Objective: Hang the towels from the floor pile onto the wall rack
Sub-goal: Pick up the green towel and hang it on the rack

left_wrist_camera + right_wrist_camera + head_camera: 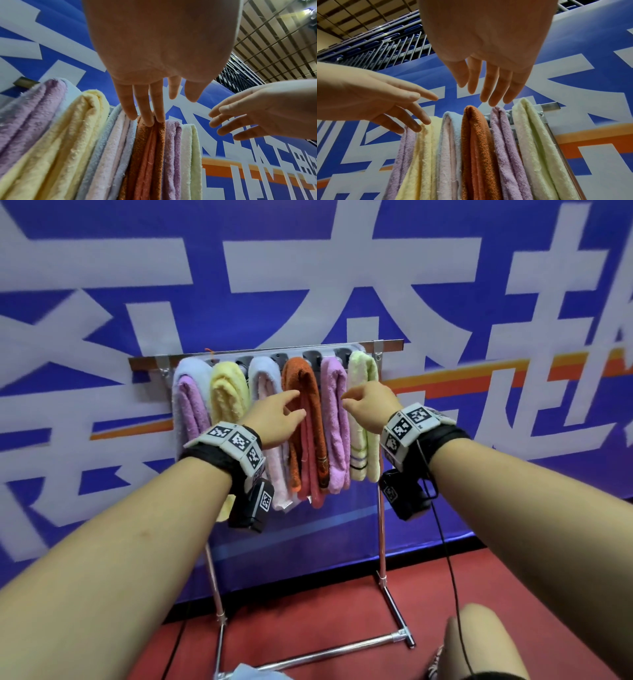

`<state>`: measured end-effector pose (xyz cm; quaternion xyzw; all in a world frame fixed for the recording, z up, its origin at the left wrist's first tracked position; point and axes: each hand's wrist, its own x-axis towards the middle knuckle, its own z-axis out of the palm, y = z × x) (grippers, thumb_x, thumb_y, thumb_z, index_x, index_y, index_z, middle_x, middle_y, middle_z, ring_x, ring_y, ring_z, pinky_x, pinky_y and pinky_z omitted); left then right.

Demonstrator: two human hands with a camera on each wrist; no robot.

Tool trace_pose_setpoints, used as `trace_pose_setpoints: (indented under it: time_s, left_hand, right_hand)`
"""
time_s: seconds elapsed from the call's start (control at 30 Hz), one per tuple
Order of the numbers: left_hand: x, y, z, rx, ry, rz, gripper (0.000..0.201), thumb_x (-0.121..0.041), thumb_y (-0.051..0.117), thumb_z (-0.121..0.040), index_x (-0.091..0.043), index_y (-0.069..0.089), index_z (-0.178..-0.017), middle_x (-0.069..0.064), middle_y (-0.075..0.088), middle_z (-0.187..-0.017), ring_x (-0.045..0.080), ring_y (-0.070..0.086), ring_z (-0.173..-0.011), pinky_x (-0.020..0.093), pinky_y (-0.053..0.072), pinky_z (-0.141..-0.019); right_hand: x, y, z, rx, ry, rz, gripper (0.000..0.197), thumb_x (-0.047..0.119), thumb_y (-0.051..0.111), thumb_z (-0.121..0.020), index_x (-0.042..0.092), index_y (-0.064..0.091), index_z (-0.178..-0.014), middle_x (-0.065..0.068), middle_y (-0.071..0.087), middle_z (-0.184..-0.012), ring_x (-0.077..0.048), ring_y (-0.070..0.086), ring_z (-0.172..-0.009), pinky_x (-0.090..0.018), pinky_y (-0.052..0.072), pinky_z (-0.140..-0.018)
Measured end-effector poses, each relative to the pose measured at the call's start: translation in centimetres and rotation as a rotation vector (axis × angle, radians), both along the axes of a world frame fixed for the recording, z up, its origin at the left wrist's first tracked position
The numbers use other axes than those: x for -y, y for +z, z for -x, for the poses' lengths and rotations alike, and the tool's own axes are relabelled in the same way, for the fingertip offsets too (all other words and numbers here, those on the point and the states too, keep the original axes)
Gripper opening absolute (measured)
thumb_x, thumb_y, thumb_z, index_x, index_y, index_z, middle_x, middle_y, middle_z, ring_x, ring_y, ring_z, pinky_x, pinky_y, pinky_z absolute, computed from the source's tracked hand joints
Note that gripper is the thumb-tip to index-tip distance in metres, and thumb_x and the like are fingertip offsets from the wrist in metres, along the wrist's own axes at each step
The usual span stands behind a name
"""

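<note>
Several folded towels hang side by side on the rack [387,345]: lavender [191,405], yellow [227,392], pale blue with pink [263,385], orange [308,392], purple [334,405] and pale green [363,371]. My left hand [296,407] is open with straight fingers, and its fingertips [150,121] touch the top fold of the orange towel [147,148]. My right hand [352,402] is open and holds nothing. It hovers just in front of the purple towel [503,135], with its fingers [488,88] loosely spread.
The rack stands on thin metal legs [381,529] with a floor bar [325,652], against a blue banner wall [513,302]. A pale blue cloth [253,674] shows at the bottom edge on the red floor [308,604]. My knee [486,642] is at lower right.
</note>
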<state>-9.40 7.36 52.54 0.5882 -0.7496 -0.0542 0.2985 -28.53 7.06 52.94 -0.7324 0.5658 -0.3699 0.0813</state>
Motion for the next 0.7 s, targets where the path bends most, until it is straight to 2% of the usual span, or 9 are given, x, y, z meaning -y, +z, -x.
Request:
trace_pose_setpoints:
  time_s: [0.27,0.47,0.53,0.57,0.63,0.67,0.7]
  left_hand:
    - [-3.7,-0.9,-4.2,0.005,0.031,-0.019,0.050,-0.035,0.050,-0.096,-0.021,0.042,-0.143,0.011,0.058,-0.132,0.024,0.053,-0.121,0.029,0.037,-0.102]
    - [-3.4,-3.4,-7.1,0.033,0.113,-0.074,0.047,-0.037,0.049,-0.096,-0.020,0.047,-0.140,0.008,0.059,-0.131,0.023,0.053,-0.120,0.031,0.039,-0.102]
    - [-2.9,-5.2,-7.5,0.033,0.129,-0.116,0.047,-0.037,0.049,-0.096,-0.020,0.048,-0.139,0.008,0.059,-0.130,0.023,0.054,-0.119,0.031,0.039,-0.101]
    - [-2.5,-6.2,-7.7,0.030,0.136,-0.144,0.047,-0.037,0.049,-0.096,-0.020,0.048,-0.139,0.008,0.059,-0.130,0.022,0.054,-0.119,0.030,0.039,-0.102]
    - [-1.9,-8.3,-8.1,0.041,0.157,-0.197,0.046,-0.035,0.050,-0.096,-0.018,0.048,-0.139,0.008,0.060,-0.130,0.021,0.054,-0.121,0.028,0.038,-0.101]
    - [-1.6,-9.4,-8.3,0.053,0.169,-0.218,0.046,-0.034,0.050,-0.096,-0.018,0.049,-0.138,0.008,0.061,-0.129,0.020,0.055,-0.119,0.024,0.037,-0.097]
    - [-1.2,-10.4,-8.4,0.066,0.179,-0.239,0.044,-0.033,0.050,-0.096,-0.018,0.049,-0.138,0.008,0.063,-0.125,0.020,0.057,-0.116,0.021,0.037,-0.092]
  right_hand:
    - [-1.7,-0.9,-4.3,-0.013,0.081,-0.011,0.026,0.022,0.053,-0.092,0.016,0.070,-0.111,-0.002,0.067,-0.118,-0.020,0.059,-0.113,-0.028,0.043,-0.098]
    - [-0.4,-3.5,-7.3,-0.042,0.147,-0.105,0.025,0.023,0.056,-0.091,0.015,0.071,-0.108,-0.004,0.069,-0.114,-0.021,0.060,-0.108,-0.027,0.045,-0.091]
    - [0.5,-5.3,-7.8,-0.028,0.155,-0.141,0.023,0.022,0.056,-0.090,0.014,0.072,-0.105,-0.005,0.070,-0.108,-0.020,0.062,-0.103,-0.025,0.046,-0.085]
    - [1.0,-6.4,-8.1,-0.016,0.162,-0.164,0.022,0.021,0.056,-0.090,0.015,0.072,-0.103,-0.005,0.071,-0.103,-0.019,0.064,-0.096,-0.023,0.047,-0.077]
    - [2.0,-8.8,-8.8,0.019,0.180,-0.238,0.019,0.018,0.054,-0.088,0.016,0.072,-0.092,-0.008,0.071,-0.088,-0.014,0.067,-0.066,-0.019,0.044,-0.055]
    - [2.6,-10.0,-9.1,0.031,0.192,-0.274,0.018,0.017,0.053,-0.087,0.017,0.071,-0.086,-0.007,0.069,-0.081,-0.010,0.062,-0.051,-0.019,0.041,-0.047]
    - [3.1,-11.2,-9.3,0.037,0.197,-0.301,0.017,0.016,0.053,-0.087,0.018,0.070,-0.083,-0.006,0.067,-0.078,-0.007,0.058,-0.046,-0.020,0.040,-0.045]
